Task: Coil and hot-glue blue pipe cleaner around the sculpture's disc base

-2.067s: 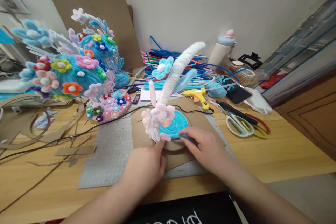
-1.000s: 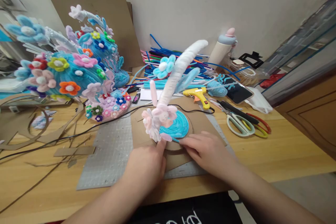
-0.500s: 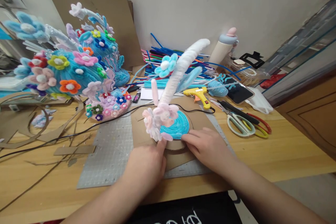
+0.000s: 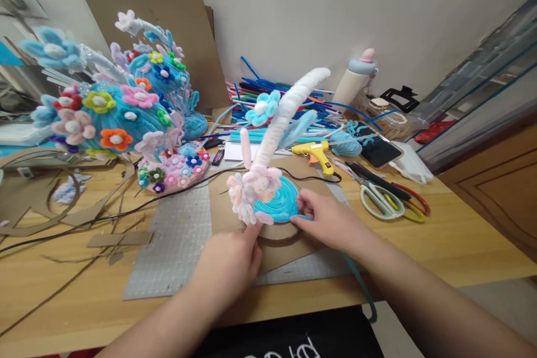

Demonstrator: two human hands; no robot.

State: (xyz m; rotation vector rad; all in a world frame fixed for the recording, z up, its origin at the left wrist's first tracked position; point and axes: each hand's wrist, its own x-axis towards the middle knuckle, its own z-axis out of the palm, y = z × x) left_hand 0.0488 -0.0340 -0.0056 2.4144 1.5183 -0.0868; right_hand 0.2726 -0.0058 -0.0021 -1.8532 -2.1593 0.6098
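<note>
A spiral of blue pipe cleaner [image 4: 285,201] lies on a round cardboard disc [image 4: 274,232]. From its left side rises a curved white wrapped stem [image 4: 279,120] with pink and peach flowers at the foot and a blue flower [image 4: 263,108] higher up. My left hand [image 4: 230,254] rests at the disc's near left edge, its index finger extended against the lowest petals, the other fingers curled. At the spiral's right edge my right hand [image 4: 323,217] pinches the blue strand, whose loose end [image 4: 361,285] hangs over the table edge beneath my forearm.
A grey cutting mat [image 4: 168,257] lies under cardboard. Flower-covered blue pieces [image 4: 126,117] stand at left. Behind are a yellow glue gun [image 4: 316,155], pipe cleaners [image 4: 251,89] and a bottle [image 4: 354,81]. Scissors [image 4: 380,201] and a phone [image 4: 381,148] lie right. A black cable crosses the table.
My right hand has drawn its fingers together at the spiral's right edge, and the blue strand now shows in them and below my forearm. The view has shifted slightly.
</note>
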